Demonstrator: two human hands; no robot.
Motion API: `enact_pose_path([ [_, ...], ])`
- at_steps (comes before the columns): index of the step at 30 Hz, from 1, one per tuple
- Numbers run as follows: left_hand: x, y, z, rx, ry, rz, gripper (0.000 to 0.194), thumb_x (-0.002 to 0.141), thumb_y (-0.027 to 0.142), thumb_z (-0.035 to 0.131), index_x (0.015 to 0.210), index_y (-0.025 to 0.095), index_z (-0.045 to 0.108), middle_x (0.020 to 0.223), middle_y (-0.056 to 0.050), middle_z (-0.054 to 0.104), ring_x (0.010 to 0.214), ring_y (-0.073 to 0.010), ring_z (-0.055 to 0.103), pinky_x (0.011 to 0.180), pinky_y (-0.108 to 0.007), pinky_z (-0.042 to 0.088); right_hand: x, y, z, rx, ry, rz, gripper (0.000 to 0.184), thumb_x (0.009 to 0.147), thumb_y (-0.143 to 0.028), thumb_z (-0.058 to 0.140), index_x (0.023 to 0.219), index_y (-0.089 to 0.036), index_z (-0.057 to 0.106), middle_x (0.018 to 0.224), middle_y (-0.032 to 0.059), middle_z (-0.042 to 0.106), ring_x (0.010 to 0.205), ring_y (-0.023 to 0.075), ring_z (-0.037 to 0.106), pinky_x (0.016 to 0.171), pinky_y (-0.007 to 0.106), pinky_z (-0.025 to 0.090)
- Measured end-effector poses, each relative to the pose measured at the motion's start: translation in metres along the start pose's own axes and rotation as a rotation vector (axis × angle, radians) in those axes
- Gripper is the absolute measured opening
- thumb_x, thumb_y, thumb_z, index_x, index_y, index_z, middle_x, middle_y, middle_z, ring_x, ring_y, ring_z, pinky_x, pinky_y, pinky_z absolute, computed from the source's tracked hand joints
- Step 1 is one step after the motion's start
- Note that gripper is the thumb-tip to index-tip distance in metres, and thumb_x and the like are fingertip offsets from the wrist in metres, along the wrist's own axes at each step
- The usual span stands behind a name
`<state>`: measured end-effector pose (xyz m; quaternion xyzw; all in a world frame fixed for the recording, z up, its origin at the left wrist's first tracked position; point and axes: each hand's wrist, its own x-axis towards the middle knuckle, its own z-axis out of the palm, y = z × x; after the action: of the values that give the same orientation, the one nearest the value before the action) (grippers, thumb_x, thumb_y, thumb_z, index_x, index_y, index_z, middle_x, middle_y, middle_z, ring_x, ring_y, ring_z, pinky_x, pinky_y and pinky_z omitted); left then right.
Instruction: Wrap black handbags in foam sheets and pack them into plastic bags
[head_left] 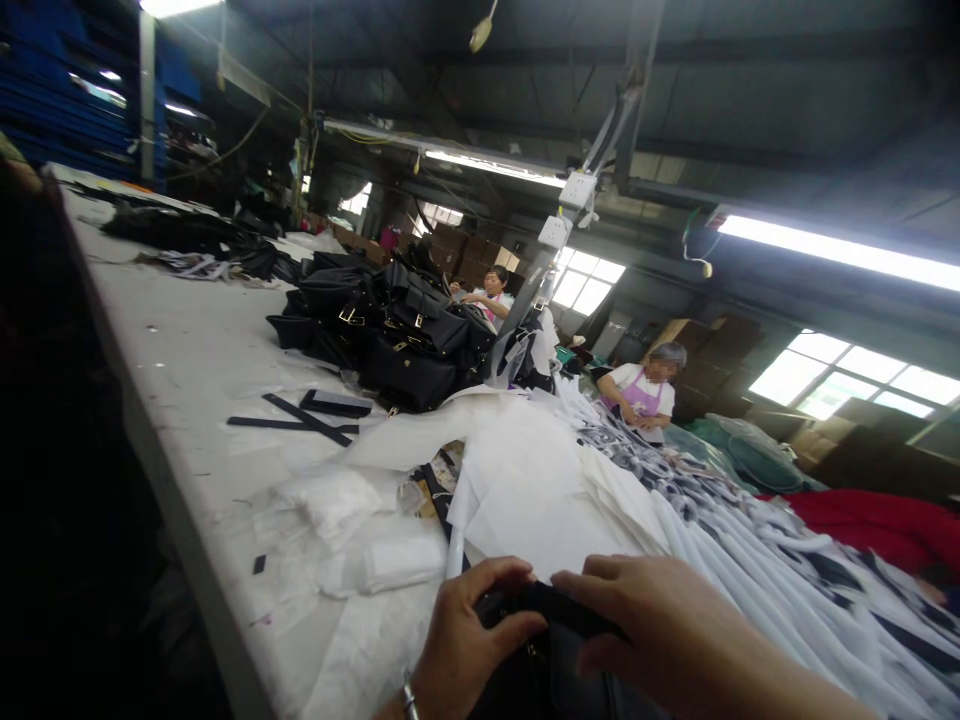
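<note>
At the bottom of the head view lies a black handbag (pixel 574 672), partly cut off by the frame and partly covered by my hands. My left hand (pixel 480 625), a metal bracelet at its wrist, is closed with thumb and fingers around the bag's top edge. From the other side, my right hand (pixel 649 625) grips the same black edge, its fingertips near those of my left. A small gold-coloured fitting shows between them. Just beyond the bag are sheets of white paper (pixel 525 480).
A heap of black handbags (pixel 397 335) stands farther up the white table (pixel 195 350). Black strips (pixel 307 415) and crumpled white wrapping (pixel 345 510) lie nearer. White tubes (pixel 750 570) spread to the right. Two people work beyond, and a post with sockets (pixel 555 232) rises midway.
</note>
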<state>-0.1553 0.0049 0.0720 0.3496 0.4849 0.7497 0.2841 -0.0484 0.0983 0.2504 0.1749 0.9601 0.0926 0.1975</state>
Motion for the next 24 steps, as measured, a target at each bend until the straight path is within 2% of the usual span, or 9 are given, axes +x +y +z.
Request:
enact_pose_path([
  [3,0.002,-0.001,0.002,-0.003,0.004,-0.003,0.034,0.070,0.027,0.082,0.102,0.021,0.072,0.101,-0.005,0.074,0.097,-0.0235,0.068,0.090,-0.030,0.052,0.000,0.001,0.010,-0.042,0.076,-0.015,0.034,0.084,-0.024,0.060,0.115,-0.040,0.064,0.089,0.0013,0.071,0.078,0.0286,0.070,0.054,0.031,0.028],
  [7,0.002,-0.002,0.005,-0.017,0.018,0.002,0.036,0.070,0.029,0.082,0.103,0.021,0.072,0.101,-0.006,0.075,0.097,-0.0238,0.068,0.090,-0.030,0.052,0.000,0.003,0.022,-0.066,0.137,0.027,0.046,0.082,-0.010,0.050,0.113,-0.040,0.064,0.084,0.0013,0.069,0.068,0.0237,0.070,0.051,0.031,0.021],
  [9,0.001,-0.002,0.005,-0.022,0.002,0.007,0.037,0.069,0.031,0.083,0.103,0.021,0.073,0.101,-0.005,0.075,0.097,-0.0239,0.068,0.089,-0.030,0.052,0.000,0.002,0.019,-0.051,0.118,0.036,0.040,0.080,-0.010,0.051,0.105,-0.036,0.069,0.083,0.0023,0.069,0.068,0.0222,0.069,0.051,0.030,0.024],
  [12,-0.002,0.002,0.004,-0.008,-0.030,0.023,0.037,0.068,0.033,0.085,0.101,0.022,0.074,0.099,-0.004,0.075,0.095,-0.0237,0.069,0.088,-0.029,0.053,0.002,0.002,0.005,0.048,0.110,-0.016,0.025,0.087,-0.021,0.052,0.090,-0.030,0.075,0.082,0.0031,0.072,0.071,0.0206,0.068,0.058,0.028,0.034],
  [16,-0.002,0.006,0.002,0.002,-0.032,0.017,0.035,0.065,0.028,0.086,0.098,0.023,0.076,0.098,-0.003,0.076,0.095,-0.0241,0.069,0.087,-0.028,0.053,0.009,0.004,-0.011,0.202,0.069,-0.038,0.021,0.083,-0.025,0.056,0.084,-0.026,0.077,0.077,0.0022,0.076,0.070,0.0190,0.067,0.062,0.026,0.040],
  [18,-0.002,0.006,0.002,0.000,-0.033,0.002,0.033,0.064,0.026,0.086,0.096,0.023,0.076,0.096,-0.003,0.076,0.094,-0.0243,0.069,0.086,-0.028,0.053,0.013,0.004,-0.009,0.271,0.051,-0.021,0.022,0.082,-0.025,0.056,0.084,-0.026,0.078,0.075,0.0019,0.076,0.066,0.0178,0.066,0.060,0.025,0.039],
  [21,-0.001,0.001,0.005,-0.020,-0.039,-0.008,0.034,0.064,0.021,0.085,0.096,0.023,0.076,0.097,-0.003,0.076,0.095,-0.0243,0.069,0.086,-0.028,0.053,0.018,0.000,0.004,0.343,0.078,0.028,0.021,0.082,-0.026,0.057,0.089,-0.026,0.076,0.080,0.0021,0.077,0.071,0.0185,0.067,0.061,0.026,0.039],
  [24,-0.001,-0.004,0.009,-0.100,-0.035,-0.023,0.054,0.061,0.013,0.085,0.111,0.025,0.069,0.100,-0.002,0.076,0.096,-0.0229,0.070,0.088,-0.028,0.053,0.022,-0.009,0.017,0.414,0.118,0.063,0.025,0.081,-0.025,0.060,0.104,-0.025,0.066,0.083,0.0008,0.076,0.074,0.0189,0.068,0.062,0.026,0.038],
])
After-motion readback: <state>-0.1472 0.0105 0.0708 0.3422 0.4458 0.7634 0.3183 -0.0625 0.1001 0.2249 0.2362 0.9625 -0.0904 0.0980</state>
